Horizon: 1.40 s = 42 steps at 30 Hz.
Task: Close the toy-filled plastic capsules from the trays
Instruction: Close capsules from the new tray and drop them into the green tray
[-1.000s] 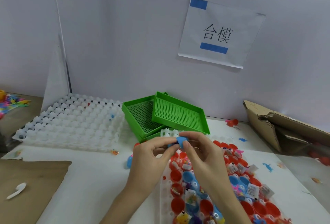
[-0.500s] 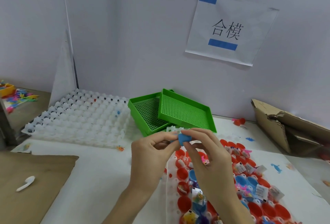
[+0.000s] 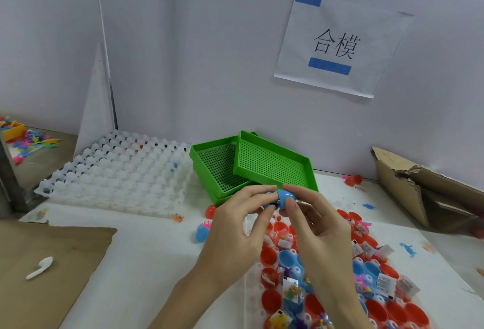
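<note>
Both hands meet above the near tray. My right hand [image 3: 318,226] pinches a blue capsule half [image 3: 286,198] between thumb and fingers. My left hand [image 3: 237,226] pinches the other blue part [image 3: 270,206], mostly hidden by its fingertips. Whether the two parts are joined I cannot tell. Below the hands lies a white tray [image 3: 251,300] holding several red and blue open capsule halves [image 3: 271,256] with small packaged toys in them.
Two green perforated trays [image 3: 269,166] sit stacked behind the hands. A large white cup tray [image 3: 117,174] lies at the left. Loose blue [image 3: 201,233] and red [image 3: 210,212] capsules lie on the table. Torn cardboard box [image 3: 429,189] at right, brown cardboard [image 3: 39,273] with a white spoon-like piece [image 3: 39,271] at left.
The camera view has shifted a little. The hands stay together at the blue capsule, and the right hand's blue half now shows more clearly between the fingertips.
</note>
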Available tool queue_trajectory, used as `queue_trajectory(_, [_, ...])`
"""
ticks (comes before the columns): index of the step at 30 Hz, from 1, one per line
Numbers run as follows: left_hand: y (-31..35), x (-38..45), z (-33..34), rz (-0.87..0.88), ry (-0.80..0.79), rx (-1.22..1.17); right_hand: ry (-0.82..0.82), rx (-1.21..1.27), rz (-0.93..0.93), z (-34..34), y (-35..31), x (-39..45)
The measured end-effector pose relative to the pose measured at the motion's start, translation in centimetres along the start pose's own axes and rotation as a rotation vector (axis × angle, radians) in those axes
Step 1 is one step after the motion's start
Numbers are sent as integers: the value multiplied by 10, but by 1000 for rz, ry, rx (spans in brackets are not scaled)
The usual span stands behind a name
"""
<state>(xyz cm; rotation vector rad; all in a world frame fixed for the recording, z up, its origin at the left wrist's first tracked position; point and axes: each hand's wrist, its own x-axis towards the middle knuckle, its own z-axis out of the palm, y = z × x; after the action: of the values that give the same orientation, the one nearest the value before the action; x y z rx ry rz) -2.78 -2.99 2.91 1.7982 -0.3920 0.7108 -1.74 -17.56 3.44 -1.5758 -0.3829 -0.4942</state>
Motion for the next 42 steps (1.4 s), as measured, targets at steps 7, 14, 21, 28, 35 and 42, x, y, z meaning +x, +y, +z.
queue_trajectory(7, [-4, 2, 0, -290, 103, -334, -50, -27, -7, 1, 3, -2])
queue_trajectory(14, [-5, 5, -8, -365, 77, -447, -93, -110, -97, 3, 6, -3])
queue_trajectory(21, [-7, 6, -9, -294, 13, -381, -62, -110, -107, 4, 5, -3])
queue_trajectory(28, [-9, 5, -8, -258, -10, -339, -41, -86, -97, 4, 2, -5])
queue_trajectory(35, [-10, 6, -7, -230, -17, -296, -25, -88, -81, 3, 3, -3])
queue_trajectory(42, [-8, 4, -2, -278, 117, -424, -73, -55, -59, 5, 2, -4])
